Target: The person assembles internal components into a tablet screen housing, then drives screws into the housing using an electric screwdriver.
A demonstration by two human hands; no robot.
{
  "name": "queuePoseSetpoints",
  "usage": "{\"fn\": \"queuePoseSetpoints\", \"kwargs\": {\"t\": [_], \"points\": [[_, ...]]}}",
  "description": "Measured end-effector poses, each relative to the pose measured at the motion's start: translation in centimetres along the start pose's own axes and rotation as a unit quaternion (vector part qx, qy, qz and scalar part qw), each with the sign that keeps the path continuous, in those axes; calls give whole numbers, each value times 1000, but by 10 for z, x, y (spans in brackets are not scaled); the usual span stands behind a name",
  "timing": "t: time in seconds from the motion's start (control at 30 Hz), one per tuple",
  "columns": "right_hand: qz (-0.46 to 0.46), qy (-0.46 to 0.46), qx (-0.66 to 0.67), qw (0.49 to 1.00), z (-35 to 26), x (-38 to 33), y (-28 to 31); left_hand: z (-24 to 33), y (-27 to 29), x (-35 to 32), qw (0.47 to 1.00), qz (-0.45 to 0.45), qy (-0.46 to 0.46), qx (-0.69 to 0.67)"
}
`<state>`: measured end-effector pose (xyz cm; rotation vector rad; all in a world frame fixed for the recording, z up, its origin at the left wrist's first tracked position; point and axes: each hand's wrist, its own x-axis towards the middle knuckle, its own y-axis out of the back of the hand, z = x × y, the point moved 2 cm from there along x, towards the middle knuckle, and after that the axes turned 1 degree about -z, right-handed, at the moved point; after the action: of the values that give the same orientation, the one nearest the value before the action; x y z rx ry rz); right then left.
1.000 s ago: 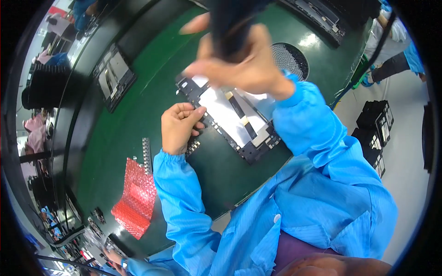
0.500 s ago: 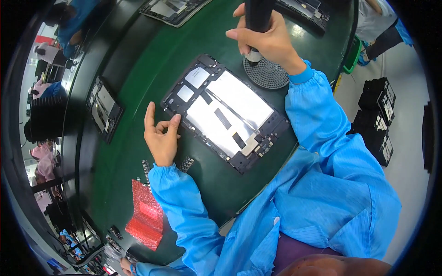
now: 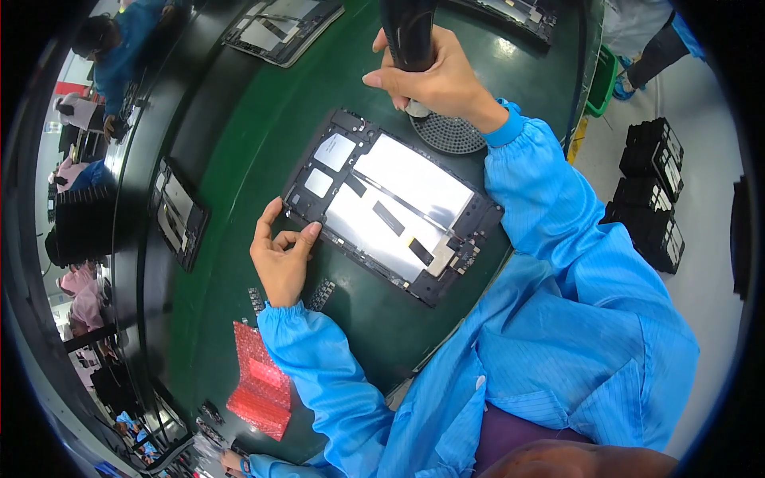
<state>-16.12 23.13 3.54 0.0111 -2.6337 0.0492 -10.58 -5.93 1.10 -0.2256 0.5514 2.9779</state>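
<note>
An opened tablet lies on the green mat in front of me, its silvery inner plate, dark frame and small boards facing up. At its left corner is my left hand, with the index finger and thumb closed on the edge and the other fingers curled. My right hand is wrapped round an upright black electric screwdriver, whose top leaves the picture. Its pale lower end is just over the rim of a round, grey perforated dish; the tip itself is hidden.
Red bubble wrap and small circuit boards lie by my left forearm. Another opened tablet rests on the left; more lie along the far side. Stacked dark units and a green bin stand on the right. Other people work at left.
My left index finger has come in from beside the tablet to its corner. The right hand and the screwdriver have shifted left over the dish. The whole view has tilted slightly.
</note>
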Motion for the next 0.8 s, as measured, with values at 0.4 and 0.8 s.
{"fn": "queuePoseSetpoints", "kwargs": {"t": [0.4, 0.8], "points": [[10, -73, 139, 988, -50, -4, -23, 22, -59, -25, 953, 76, -279, 87], [-177, 388, 172, 888, -38, 22, -4, 69, -127, 16, 947, -18, -291, 133]]}}
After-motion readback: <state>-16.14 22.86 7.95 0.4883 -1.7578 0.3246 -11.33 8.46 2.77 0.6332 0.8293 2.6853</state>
